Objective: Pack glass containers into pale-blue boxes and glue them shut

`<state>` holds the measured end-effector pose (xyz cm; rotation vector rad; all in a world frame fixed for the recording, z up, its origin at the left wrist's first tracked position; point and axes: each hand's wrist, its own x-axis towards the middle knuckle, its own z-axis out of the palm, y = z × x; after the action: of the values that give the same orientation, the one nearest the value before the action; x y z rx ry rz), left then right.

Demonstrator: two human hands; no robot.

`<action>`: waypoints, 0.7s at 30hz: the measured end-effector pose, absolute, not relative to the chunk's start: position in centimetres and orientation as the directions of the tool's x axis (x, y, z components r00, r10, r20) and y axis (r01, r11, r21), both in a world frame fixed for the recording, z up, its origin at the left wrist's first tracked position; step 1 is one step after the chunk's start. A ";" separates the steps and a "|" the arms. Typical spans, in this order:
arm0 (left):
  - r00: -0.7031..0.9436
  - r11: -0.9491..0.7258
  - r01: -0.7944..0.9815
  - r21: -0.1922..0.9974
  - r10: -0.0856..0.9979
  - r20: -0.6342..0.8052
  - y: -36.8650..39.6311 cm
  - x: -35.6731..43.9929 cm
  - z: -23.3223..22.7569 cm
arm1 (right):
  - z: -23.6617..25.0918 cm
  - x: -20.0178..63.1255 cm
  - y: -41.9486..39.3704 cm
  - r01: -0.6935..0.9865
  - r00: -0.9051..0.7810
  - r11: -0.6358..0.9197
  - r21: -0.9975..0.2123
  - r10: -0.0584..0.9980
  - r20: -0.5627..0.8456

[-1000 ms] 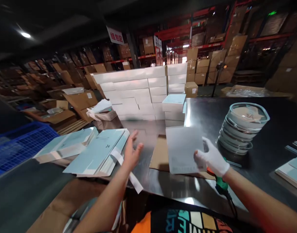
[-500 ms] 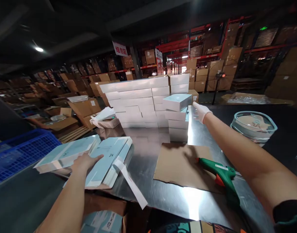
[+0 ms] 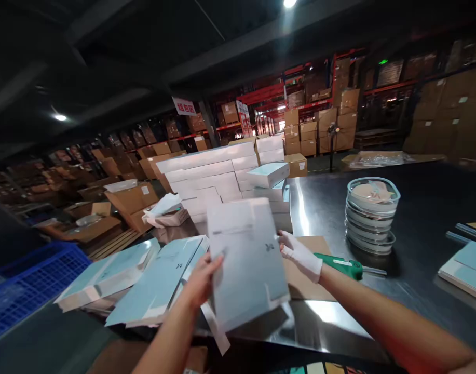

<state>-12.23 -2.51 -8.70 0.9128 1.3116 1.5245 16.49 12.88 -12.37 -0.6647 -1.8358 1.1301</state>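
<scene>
Pale-blue flat carton [image 3: 247, 259] pinched between bare left hand [image 3: 202, 280] and gloved right hand [image 3: 300, 254]

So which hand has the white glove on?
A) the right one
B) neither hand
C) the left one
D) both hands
A: the right hand wears a white glove at the edge of the flat pale-blue box, while the left hand gripping its other edge is bare.
</scene>
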 end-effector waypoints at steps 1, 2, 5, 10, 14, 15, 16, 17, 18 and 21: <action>-0.188 -0.031 -0.185 0.982 0.982 -0.005 -2.1 -10.2 -9.7 | -12.2 16.4 11.9 -0.051 -0.495 0.409 -0.911 0.782 0.379; -0.063 -0.028 -0.199 0.980 0.998 0.016 -1.7 -8.4 -10.7 | -12.0 16.6 11.0 -0.104 -0.492 0.368 -0.924 0.788 0.370; 0.077 -0.094 -0.183 0.979 0.991 0.109 -0.2 -4.1 -12.8 | -11.4 18.1 8.5 -0.242 -0.511 0.270 -0.932 0.781 0.359; -0.180 -0.430 0.072 0.900 0.882 0.436 1.9 0.9 -13.3 | -12.2 20.2 7.3 -0.254 -0.558 0.301 -0.919 0.731 0.394; -0.035 -0.427 0.138 0.894 0.900 0.435 1.0 1.4 -12.2 | -12.9 22.3 9.0 0.049 -0.207 0.518 -0.854 0.842 0.499; -0.003 -0.397 0.166 0.903 0.915 0.403 0.6 1.2 -11.9 | -12.7 23.0 9.4 0.154 -0.119 0.606 -0.780 0.795 0.595; 0.011 -0.383 0.203 0.901 0.921 0.389 0.1 0.9 -11.4 | -12.3 23.8 9.5 0.263 -0.055 0.690 -0.675 0.709 0.703; 0.017 -0.392 0.245 0.887 0.916 0.400 -0.4 0.6 -11.0 | -11.7 24.5 9.4 0.366 -0.022 0.754 -0.545 0.593 0.805; 0.029 -0.423 0.290 0.858 0.901 0.434 -0.8 0.3 -10.4 | -11.0 25.1 9.1 0.451 -0.023 0.795 -0.405 0.464 0.885; 0.171 -0.573 0.434 0.695 0.810 0.561 -2.2 -0.5 -8.4 | -8.5 26.4 7.7 0.553 -0.125 0.830 -0.069 0.164 0.979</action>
<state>-0.47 -2.16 -8.39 2.0778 1.1794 1.3695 26.36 7.67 -8.48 -0.5637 -1.6891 -0.3647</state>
